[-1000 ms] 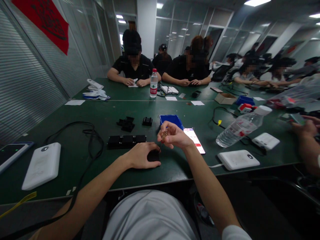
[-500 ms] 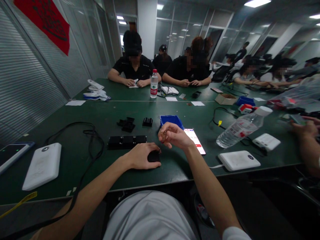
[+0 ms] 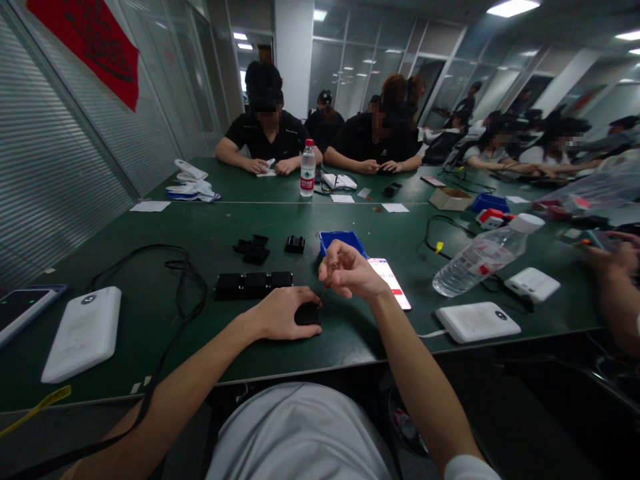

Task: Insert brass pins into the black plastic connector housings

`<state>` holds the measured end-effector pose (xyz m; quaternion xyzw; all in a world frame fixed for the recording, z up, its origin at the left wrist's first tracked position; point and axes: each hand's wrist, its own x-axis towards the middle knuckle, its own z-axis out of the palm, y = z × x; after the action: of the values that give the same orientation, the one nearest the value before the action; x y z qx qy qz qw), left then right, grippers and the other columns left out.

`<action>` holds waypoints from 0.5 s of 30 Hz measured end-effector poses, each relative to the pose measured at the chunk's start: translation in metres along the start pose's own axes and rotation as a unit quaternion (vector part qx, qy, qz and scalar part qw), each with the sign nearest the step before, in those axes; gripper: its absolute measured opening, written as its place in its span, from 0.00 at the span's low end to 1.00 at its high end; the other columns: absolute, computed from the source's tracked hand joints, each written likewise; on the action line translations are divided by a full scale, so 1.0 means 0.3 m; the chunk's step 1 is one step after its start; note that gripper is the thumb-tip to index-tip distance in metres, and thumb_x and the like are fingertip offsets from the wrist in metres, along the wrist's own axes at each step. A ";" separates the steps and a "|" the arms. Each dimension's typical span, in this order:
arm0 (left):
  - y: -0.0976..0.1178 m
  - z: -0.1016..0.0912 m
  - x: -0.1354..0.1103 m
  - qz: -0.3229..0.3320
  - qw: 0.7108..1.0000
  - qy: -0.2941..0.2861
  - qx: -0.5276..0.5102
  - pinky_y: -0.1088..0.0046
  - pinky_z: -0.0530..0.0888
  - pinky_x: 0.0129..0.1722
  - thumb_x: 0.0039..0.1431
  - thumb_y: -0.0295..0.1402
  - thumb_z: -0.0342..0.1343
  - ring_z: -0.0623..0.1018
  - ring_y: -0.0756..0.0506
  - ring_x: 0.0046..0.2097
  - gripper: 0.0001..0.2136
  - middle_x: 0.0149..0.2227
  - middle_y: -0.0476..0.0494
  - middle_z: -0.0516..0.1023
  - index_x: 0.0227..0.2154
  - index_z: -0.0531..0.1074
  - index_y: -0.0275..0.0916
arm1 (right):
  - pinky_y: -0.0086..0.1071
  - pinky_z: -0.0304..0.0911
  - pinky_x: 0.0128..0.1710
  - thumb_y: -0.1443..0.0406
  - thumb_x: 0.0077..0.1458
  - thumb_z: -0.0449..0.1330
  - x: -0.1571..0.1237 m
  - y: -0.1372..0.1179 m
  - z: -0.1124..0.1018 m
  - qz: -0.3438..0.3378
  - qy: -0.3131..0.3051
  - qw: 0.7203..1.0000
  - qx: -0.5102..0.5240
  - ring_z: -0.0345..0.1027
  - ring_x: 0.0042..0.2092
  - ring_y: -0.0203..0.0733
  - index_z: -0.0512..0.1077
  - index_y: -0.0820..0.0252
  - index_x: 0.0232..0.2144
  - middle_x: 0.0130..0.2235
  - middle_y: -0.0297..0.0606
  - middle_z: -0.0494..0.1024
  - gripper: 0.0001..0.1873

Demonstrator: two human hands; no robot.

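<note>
My left hand (image 3: 285, 313) rests on the table with thumb and fingers closed around a small black block (image 3: 307, 315). Just above and to the right, my right hand (image 3: 353, 270) pinches a small, thin screwdriver-like tool (image 3: 334, 268). The tool's slim shaft slants down towards the black block; I cannot tell whether its tip touches. Left of the block lies a row of black blocks (image 3: 254, 285) with small shiny metal bits along the edge. Behind my right hand stands a blue tray (image 3: 343, 237), its inside mostly hidden.
A black part (image 3: 295, 245) and loose black pieces (image 3: 253, 249) lie further back. A lit phone (image 3: 390, 283), a tilted water bottle (image 3: 483, 257) and a white power bank (image 3: 479, 321) are to the right. Another white power bank (image 3: 83, 333) and a black cable (image 3: 193, 280) lie left.
My right hand has shifted very slightly right and tipped the tool, so its thin shaft now shows, pointing down at the block. My left hand keeps its hold.
</note>
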<state>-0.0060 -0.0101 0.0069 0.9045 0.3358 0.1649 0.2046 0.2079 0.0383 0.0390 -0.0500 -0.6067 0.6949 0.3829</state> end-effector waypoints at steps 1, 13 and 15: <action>0.000 -0.001 0.001 0.002 1.000 -0.002 0.000 0.63 0.76 0.54 0.58 0.45 0.65 0.82 0.39 0.50 0.19 0.50 0.43 0.82 0.49 0.76 0.42 | 0.17 0.58 0.14 0.66 0.55 0.73 0.000 0.000 0.001 0.000 -0.002 1.000 0.002 0.64 0.17 0.24 0.62 0.58 0.36 0.35 0.33 0.83 0.20; 0.007 -0.007 0.005 -0.003 1.000 -0.007 0.000 0.61 0.75 0.55 0.58 0.45 0.65 0.81 0.37 0.52 0.19 0.50 0.42 0.81 0.48 0.76 0.42 | 0.21 0.66 0.18 0.52 0.56 0.71 0.000 0.005 0.010 0.037 0.034 0.998 -0.026 0.71 0.21 0.29 0.70 0.62 0.36 0.32 0.34 0.81 0.21; 0.007 -0.008 0.005 -0.004 1.000 -0.007 -0.001 0.61 0.75 0.55 0.58 0.45 0.65 0.81 0.37 0.51 0.19 0.50 0.42 0.82 0.48 0.76 0.42 | 0.20 0.64 0.18 0.53 0.54 0.73 0.001 0.007 0.010 0.024 0.034 0.999 -0.031 0.70 0.20 0.28 0.71 0.62 0.35 0.32 0.34 0.80 0.20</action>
<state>-0.0049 -0.0100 0.0102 0.9041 0.3375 0.1584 0.2089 0.2050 0.0362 0.0381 -0.0999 -0.6133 0.6823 0.3852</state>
